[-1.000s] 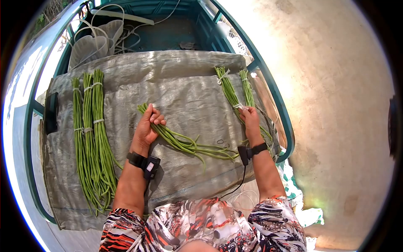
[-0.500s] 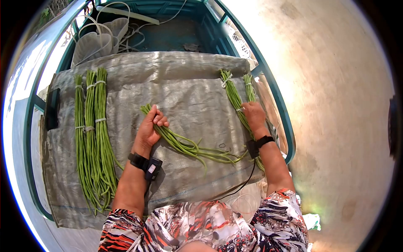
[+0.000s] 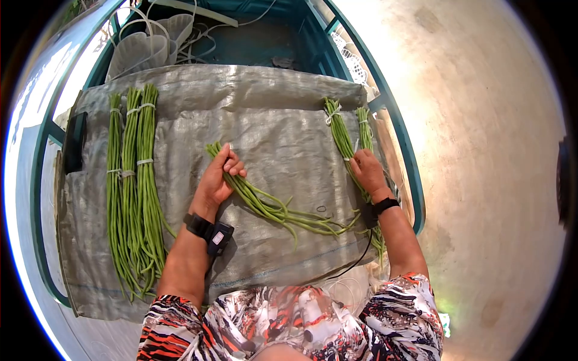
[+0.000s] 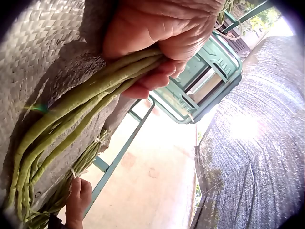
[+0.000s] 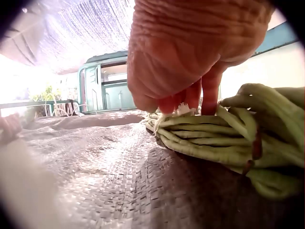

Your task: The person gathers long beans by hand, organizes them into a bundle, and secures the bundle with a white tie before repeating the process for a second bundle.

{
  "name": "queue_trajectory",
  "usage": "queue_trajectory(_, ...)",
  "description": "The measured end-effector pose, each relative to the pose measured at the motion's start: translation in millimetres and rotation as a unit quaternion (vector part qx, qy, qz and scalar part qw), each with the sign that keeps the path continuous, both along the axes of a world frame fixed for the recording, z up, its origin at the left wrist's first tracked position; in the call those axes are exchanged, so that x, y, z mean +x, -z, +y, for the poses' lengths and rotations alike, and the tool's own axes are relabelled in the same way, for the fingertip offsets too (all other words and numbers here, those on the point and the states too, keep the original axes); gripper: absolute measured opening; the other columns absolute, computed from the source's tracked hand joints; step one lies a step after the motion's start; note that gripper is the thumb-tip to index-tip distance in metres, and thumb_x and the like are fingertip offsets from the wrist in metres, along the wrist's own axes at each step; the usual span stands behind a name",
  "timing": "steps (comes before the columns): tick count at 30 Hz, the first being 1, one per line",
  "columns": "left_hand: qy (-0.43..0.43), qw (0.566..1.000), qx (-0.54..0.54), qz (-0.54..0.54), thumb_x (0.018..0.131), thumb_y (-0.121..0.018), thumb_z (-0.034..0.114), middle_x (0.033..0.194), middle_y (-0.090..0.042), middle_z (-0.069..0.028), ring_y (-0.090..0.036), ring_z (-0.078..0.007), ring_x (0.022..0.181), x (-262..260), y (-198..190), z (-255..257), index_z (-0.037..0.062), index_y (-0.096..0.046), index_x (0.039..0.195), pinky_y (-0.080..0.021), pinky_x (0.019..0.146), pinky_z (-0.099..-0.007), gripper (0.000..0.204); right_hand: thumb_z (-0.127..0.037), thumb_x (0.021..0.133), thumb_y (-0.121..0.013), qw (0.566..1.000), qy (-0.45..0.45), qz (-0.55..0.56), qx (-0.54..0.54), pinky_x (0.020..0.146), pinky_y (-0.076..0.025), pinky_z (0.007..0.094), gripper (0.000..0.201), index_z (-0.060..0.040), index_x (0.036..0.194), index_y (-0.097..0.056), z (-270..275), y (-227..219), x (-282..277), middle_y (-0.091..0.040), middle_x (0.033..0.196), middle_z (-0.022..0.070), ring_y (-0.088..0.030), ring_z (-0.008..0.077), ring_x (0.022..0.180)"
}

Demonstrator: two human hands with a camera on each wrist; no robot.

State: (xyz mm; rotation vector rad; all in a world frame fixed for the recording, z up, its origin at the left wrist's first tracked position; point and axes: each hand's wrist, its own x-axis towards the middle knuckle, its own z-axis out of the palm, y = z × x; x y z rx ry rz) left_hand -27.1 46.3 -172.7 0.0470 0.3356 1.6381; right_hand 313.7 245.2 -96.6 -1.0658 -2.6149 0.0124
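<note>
My left hand (image 3: 218, 179) grips a loose bunch of long green beans (image 3: 262, 204) near its top ends, the tails trailing rightward over the grey woven sheet (image 3: 283, 138). At the right, my right hand (image 3: 368, 173) bends over a long bean bundle (image 3: 341, 131) bound with white ties. Its fingertips pinch a white tie (image 5: 185, 110) at the lower binding, and a white strip end sticks up beside the fingers in the head view. A second tied bundle (image 3: 364, 127) lies just right of it, partly hidden by that hand.
Three tied bean bundles (image 3: 133, 192) lie side by side at the left, near a black phone-like slab (image 3: 75, 142). Teal rails (image 3: 404, 150) edge the sheet. Behind it, the teal cart bed (image 3: 259, 45) holds whitish baskets (image 3: 139, 54) and white straps.
My right hand has turned palm down and shifted slightly right and down along the bundle's lower binding. My left hand keeps its grip on the loose beans. The head view has shifted a little.
</note>
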Motion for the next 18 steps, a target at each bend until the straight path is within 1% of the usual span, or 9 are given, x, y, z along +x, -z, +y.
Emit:
queue_trajectory(2, 0.000, 1.000, 0.002, -0.001, 0.100, -0.049, 0.031, 0.058, -0.040, 0.0047, -0.042, -0.0082, 0.055, 0, 0, 1, 0.0103, -0.058, 0.081, -0.046, 0.063, -0.0268, 0.030, -0.009, 0.082, -0.062, 1.000, -0.007, 0.012, -0.010, 0.066, -0.046, 0.0442, 0.009, -0.0054, 0.085, -0.054, 2, 1, 4, -0.054, 0.080, 0.0137, -0.057, 0.0355, 0.077)
queue_trajectory(5, 0.004, 1.000, 0.006, -0.005, 0.100, -0.049, 0.032, 0.057, -0.040, 0.0050, -0.043, -0.0087, 0.056, -1, 1, 0, 0.0104, -0.057, 0.080, -0.047, 0.064, -0.0283, 0.030, -0.009, 0.082, -0.063, 0.987, 0.061, 0.113, -0.096, 0.066, -0.046, 0.0442, 0.008, -0.0059, 0.086, -0.057, -1, 2, -1, -0.056, 0.081, 0.0139, -0.058, 0.0360, 0.077)
queue_trajectory(8, 0.006, 1.000, 0.006, 0.000, 0.099, -0.050, 0.034, 0.057, -0.040, 0.0053, -0.043, -0.0100, 0.057, -2, 3, 1, 0.0105, -0.056, 0.079, -0.048, 0.066, -0.0309, 0.032, -0.011, 0.082, -0.063, 0.998, -0.007, 0.059, -0.028, 0.067, -0.047, 0.0445, 0.008, -0.0076, 0.089, -0.059, 12, 9, 5, -0.058, 0.082, 0.0141, -0.059, 0.0359, 0.078)
queue_trajectory(11, 0.006, 1.000, 0.003, 0.002, 0.099, -0.050, 0.034, 0.056, -0.040, 0.0054, -0.043, -0.0100, 0.057, -2, 4, 2, 0.0105, -0.056, 0.078, -0.048, 0.066, -0.0309, 0.032, -0.012, 0.083, -0.061, 0.999, 0.003, -0.030, -0.017, 0.069, -0.047, 0.0446, 0.009, -0.0088, 0.092, -0.059, 14, 7, 6, -0.060, 0.086, 0.0139, -0.059, 0.0360, 0.079)
queue_trajectory(14, 0.007, 1.000, 0.000, 0.004, 0.099, -0.051, 0.034, 0.056, -0.040, 0.0054, -0.043, -0.0101, 0.057, -2, 5, 2, 0.0104, -0.056, 0.078, -0.048, 0.066, -0.0310, 0.032, -0.012, 0.084, -0.058, 0.997, 0.040, -0.067, 0.012, 0.069, -0.048, 0.0439, 0.008, -0.0098, 0.092, -0.058, 16, 11, 3, -0.059, 0.088, 0.0140, -0.058, 0.0373, 0.078)
queue_trajectory(17, 0.004, 1.000, 0.000, 0.003, 0.099, -0.051, 0.034, 0.056, -0.039, 0.0053, -0.043, -0.0103, 0.057, -2, 5, 2, 0.0102, -0.056, 0.078, -0.048, 0.066, -0.0312, 0.032, -0.013, 0.089, -0.055, 0.994, 0.091, 0.066, 0.006, 0.067, -0.050, 0.0394, 0.007, -0.0064, 0.090, -0.055, 20, 11, 2, -0.059, 0.086, 0.0127, -0.061, 0.0306, 0.075)
queue_trajectory(18, 0.004, 1.000, 0.002, 0.002, 0.099, -0.051, 0.033, 0.056, -0.039, 0.0053, -0.043, -0.0103, 0.057, -2, 5, 2, 0.0102, -0.056, 0.078, -0.048, 0.066, -0.0312, 0.032, -0.012, 0.091, -0.053, 0.981, 0.111, 0.152, -0.055, 0.066, -0.050, 0.0371, 0.007, -0.0053, 0.091, -0.053, 21, 6, -2, -0.059, 0.088, 0.0122, -0.061, 0.0269, 0.076)
